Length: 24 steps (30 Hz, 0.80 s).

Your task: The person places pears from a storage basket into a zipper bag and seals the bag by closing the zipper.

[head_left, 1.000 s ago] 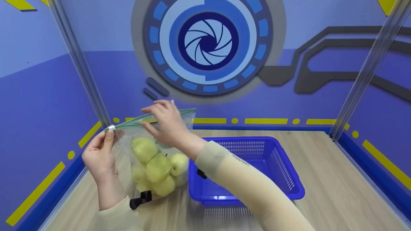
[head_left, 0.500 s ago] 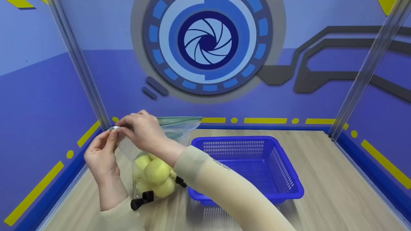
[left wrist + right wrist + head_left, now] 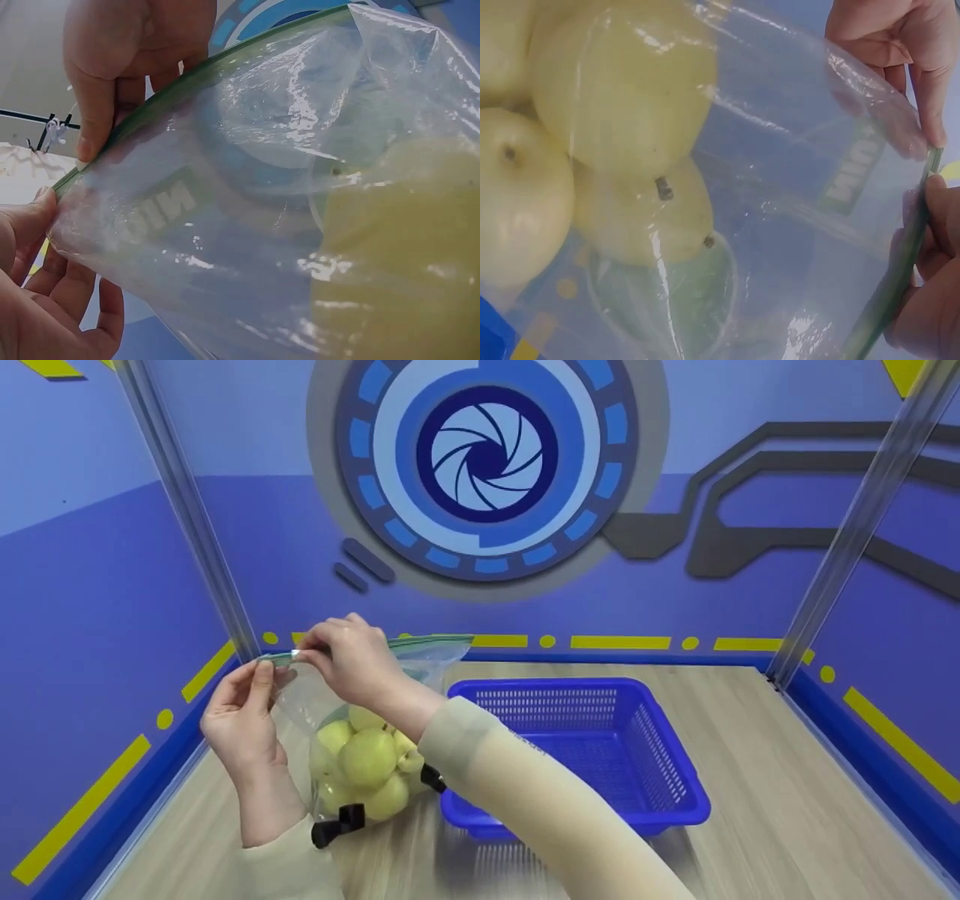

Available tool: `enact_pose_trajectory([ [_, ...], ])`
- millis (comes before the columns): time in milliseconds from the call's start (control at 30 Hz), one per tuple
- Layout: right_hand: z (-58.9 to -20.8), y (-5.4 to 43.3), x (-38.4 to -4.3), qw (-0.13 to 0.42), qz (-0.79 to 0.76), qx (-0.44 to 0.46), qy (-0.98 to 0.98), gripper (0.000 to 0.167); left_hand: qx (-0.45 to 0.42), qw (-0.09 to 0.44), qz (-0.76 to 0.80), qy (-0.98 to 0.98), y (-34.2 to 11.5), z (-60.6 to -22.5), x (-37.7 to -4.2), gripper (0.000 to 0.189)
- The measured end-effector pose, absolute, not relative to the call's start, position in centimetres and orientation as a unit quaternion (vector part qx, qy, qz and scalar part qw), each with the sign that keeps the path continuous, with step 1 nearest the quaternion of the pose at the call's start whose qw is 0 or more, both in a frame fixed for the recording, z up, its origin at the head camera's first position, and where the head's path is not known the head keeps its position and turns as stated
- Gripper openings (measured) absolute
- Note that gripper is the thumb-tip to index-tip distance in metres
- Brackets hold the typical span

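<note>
A clear zip bag (image 3: 304, 697) with a green zip strip (image 3: 255, 45) holds several round, pale yellow-green fruits (image 3: 367, 759). My left hand (image 3: 241, 727) pinches the bag's upper left corner between thumb and fingers. Just right of it, my right hand (image 3: 354, 664) pinches the strip at the small white slider (image 3: 295, 655). The strip slopes up past the right hand to the bag's far corner. Through the plastic in the right wrist view, short dark stems show on the fruits (image 3: 622, 82). The lower part of the bag stands on the wooden table.
A blue perforated plastic basket (image 3: 577, 757) stands right of the bag, partly behind the right sleeve (image 3: 540, 802). Blue panels with a painted round emblem rise behind the wooden tabletop (image 3: 780, 780). Black camera mounts (image 3: 339, 825) sit at the wrists.
My right hand has come down leftward from over the bag's mouth to the slider beside my left hand, then shifted slightly right with it. The fruits have settled a little lower.
</note>
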State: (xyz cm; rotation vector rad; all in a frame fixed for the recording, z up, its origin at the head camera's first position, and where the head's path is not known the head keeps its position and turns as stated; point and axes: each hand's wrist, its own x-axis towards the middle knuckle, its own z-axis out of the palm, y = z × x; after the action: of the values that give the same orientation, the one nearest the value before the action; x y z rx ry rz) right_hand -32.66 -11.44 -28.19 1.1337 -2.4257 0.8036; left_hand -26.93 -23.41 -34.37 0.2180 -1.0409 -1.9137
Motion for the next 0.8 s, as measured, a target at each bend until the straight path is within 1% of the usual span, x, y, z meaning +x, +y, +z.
enact_pose_trajectory([
  [267, -28.6, -10.6, -33.6, 0.178, 0.286, 0.393, -0.856, 0.019, 0.092, 0.463, -0.768, -0.433, -23.3, -34.4, -26.9, 0.021],
  [500, -29.2, -9.8, -34.5, 0.17, 0.297, 0.388, -0.856, 0.019, 0.103, 0.46, -0.768, -0.434, -23.5, -34.6, -26.8, 0.034],
  [667, -29.3, -9.2, -34.9, 0.16, 0.301, 0.382, -0.859, 0.02, 0.109, 0.459, -0.769, -0.432, -23.5, -34.7, -26.9, 0.037],
  [800, -29.5, -8.7, -35.2, 0.154, 0.306, 0.381, -0.859, 0.021, 0.107, 0.461, -0.772, -0.425, -23.5, -34.7, -27.0, 0.034],
])
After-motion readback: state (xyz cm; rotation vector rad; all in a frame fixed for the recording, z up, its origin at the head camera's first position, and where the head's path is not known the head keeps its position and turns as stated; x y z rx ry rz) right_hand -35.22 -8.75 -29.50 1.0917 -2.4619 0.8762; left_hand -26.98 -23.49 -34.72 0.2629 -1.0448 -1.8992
